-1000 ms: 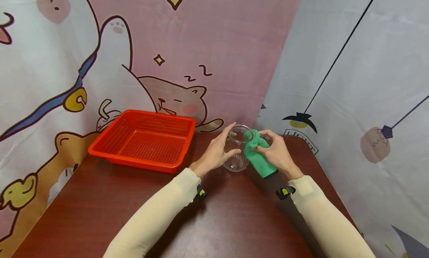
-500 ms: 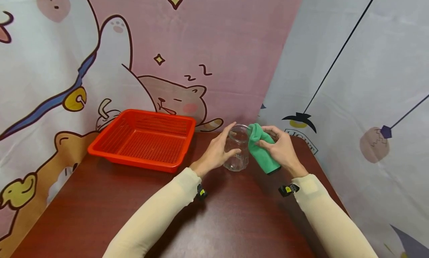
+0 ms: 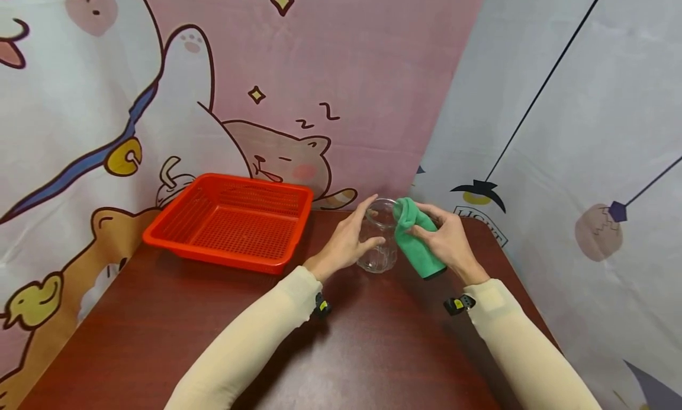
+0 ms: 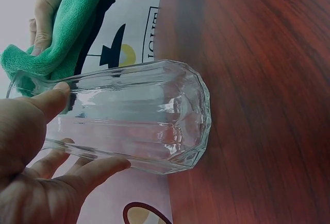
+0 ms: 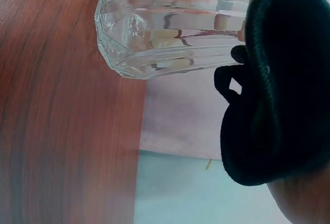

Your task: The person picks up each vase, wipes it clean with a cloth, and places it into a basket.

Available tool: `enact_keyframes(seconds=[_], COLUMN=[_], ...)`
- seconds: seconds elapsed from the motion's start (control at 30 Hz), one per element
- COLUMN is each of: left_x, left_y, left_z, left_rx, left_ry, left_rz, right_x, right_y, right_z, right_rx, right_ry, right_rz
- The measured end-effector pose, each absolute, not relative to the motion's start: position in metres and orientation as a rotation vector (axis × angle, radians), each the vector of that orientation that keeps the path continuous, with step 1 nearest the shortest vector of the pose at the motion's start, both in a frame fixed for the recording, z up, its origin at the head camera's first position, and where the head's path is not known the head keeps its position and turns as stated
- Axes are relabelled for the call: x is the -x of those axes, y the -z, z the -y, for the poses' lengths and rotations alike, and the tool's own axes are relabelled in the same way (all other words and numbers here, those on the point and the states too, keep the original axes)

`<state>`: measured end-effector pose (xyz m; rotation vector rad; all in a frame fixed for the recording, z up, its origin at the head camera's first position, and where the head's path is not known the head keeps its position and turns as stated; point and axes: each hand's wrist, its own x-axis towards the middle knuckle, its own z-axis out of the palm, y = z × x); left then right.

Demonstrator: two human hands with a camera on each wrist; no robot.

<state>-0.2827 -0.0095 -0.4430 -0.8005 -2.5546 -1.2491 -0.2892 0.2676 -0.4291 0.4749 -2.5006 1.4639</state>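
A clear ribbed glass [image 3: 379, 238] stands upright on the dark wooden table [image 3: 373, 351]. My left hand [image 3: 347, 239] grips its left side, thumb and fingers curled round the wall [image 4: 129, 116]. My right hand [image 3: 447, 241] holds a folded green cloth [image 3: 415, 238] against the glass's right rim. In the left wrist view the green cloth [image 4: 62, 33] lies over the rim with fingers on it. The right wrist view shows the glass [image 5: 170, 23] base and the cloth [image 5: 278, 90] as a dark bulk close to the lens.
An empty red mesh basket [image 3: 231, 220] sits at the back left of the table. Cartoon-printed fabric backdrops [image 3: 319, 73] close in behind and to the right. The table's right edge [image 3: 527, 315] runs near my right forearm.
My right hand has drawn the green cloth up from the glass's side to its right rim. The left hand keeps its grip on the glass, which stays in place.
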Motion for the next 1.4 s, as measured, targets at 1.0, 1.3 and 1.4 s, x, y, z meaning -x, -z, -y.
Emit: enact_keyframes(seconds=[1.0,1.3,1.4], left_x=[0.283,0.282,0.282], left_y=[0.444,0.443,0.444], left_z=[0.009,0.009,0.009], left_rx=[0.795,0.808,0.814], left_ry=[1.260,1.271,1.278], left_rz=[2.569,2.555,2.547], right_x=[0.284,0.284,0.284], right_y=[0.437,0.441,0.443], right_z=[-0.263,-0.261,-0.260], right_rx=[-0.402,-0.391,-0.393], right_ry=[-1.490,-1.455,-1.460], right_rz=[2.535,2.548,2.545])
